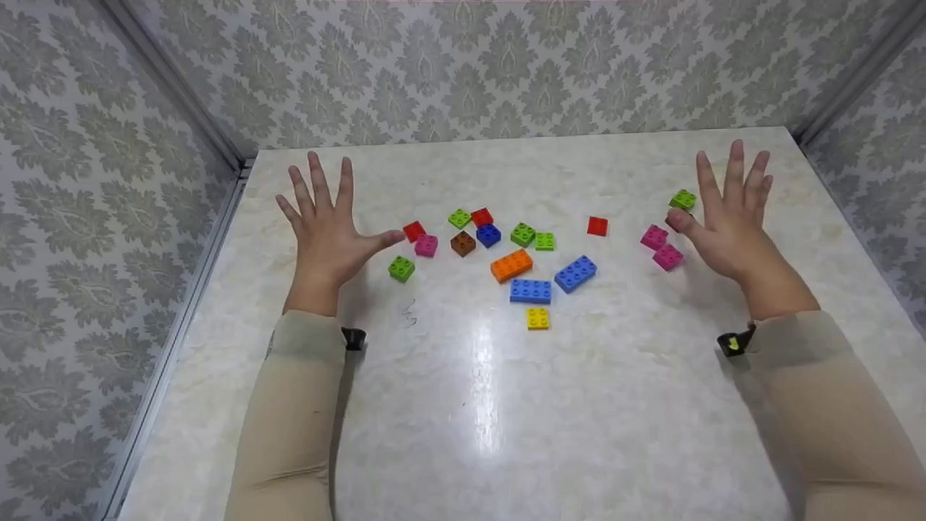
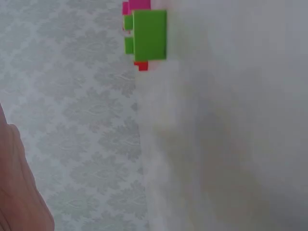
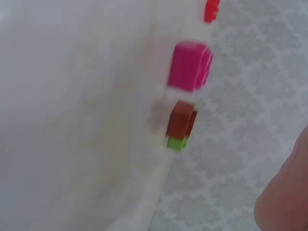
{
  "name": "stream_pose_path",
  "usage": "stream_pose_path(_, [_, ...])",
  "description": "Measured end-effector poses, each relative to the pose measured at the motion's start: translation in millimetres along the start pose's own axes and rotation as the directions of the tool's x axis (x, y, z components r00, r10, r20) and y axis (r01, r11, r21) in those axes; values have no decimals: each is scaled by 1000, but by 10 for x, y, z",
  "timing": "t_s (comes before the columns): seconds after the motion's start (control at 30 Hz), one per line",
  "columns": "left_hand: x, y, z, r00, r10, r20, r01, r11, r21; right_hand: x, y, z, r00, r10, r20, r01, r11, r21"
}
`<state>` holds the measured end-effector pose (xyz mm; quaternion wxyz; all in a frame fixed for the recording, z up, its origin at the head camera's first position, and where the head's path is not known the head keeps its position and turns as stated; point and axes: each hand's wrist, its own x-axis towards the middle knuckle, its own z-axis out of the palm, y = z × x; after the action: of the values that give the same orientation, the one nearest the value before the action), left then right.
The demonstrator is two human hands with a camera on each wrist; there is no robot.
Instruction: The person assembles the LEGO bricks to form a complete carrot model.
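Observation:
My left hand (image 1: 324,235) is held with its fingers spread at the left of the table, holding nothing. Nearest to it are a green brick (image 1: 401,268), a red brick (image 1: 414,231) and a pink brick (image 1: 426,245); the green brick (image 2: 150,35) looms large in the left wrist view. On the right, my right hand (image 1: 738,235) is spread too, with nothing in its grasp. Two pink bricks (image 1: 668,256) lie left of its thumb, and a green brick (image 1: 682,199) lies beyond. The thumb mostly hides a brown brick (image 3: 182,119) in the head view.
Across the middle lie an orange brick (image 1: 511,265), two light blue bricks (image 1: 530,291), a yellow brick (image 1: 537,318), a dark blue brick (image 1: 488,234), a brown brick (image 1: 463,244) and several green and red ones. Patterned walls (image 1: 470,72) border the pale table (image 1: 579,420).

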<state>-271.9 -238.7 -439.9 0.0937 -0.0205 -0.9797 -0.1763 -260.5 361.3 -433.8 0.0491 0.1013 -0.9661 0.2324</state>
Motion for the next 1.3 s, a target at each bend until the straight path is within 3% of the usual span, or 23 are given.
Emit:
stream_pose_path(0.27, [-107, 261, 1, 987, 73, -141, -89, 990, -111, -115, -343, 133, 994, -63, -86, 71, 993, 93])
stream_pose_path(0.43, [-196, 432, 20, 979, 107, -172, -135, 977, -162, -172, -529, 178, 985, -103, -136, 132, 967, 220])
stream_pose_path(0.6, [-262, 580, 83, 968, 149, -201, -196, 950, -242, -202, -668, 237, 978, -126, -166, 176, 926, 334])
stream_pose_path(0.7, [-308, 679, 156, 959, 184, -216, -243, 924, -295, -212, -751, 300, 986, -91, -143, 150, 857, 494])
stream_pose_path(0.83, [-381, 814, 286, 957, 225, -181, -280, 878, -388, -220, -875, 417, 999, -19, -51, 49, 706, 706])
stream_pose_path(0.9, [-416, 881, 350, 961, 242, -136, -278, 861, -425, -230, -919, 487, 1000, 2, -12, 8, 668, 744])
stream_pose_path(1.07, [-498, 1009, 465, 965, 262, -17, -239, 849, -472, -259, -961, 673, 999, -5, 38, -26, 653, 757])
stream_pose_path(1.17, [-553, 1062, 503, 962, 273, 12, -230, 835, -500, -272, -977, 751, 997, -14, 73, -47, 647, 761])
stream_pose_path(1.3, [-610, 1154, 555, 950, 310, 43, -236, 798, -554, -299, -994, 811, 996, -21, 90, -56, 645, 762])
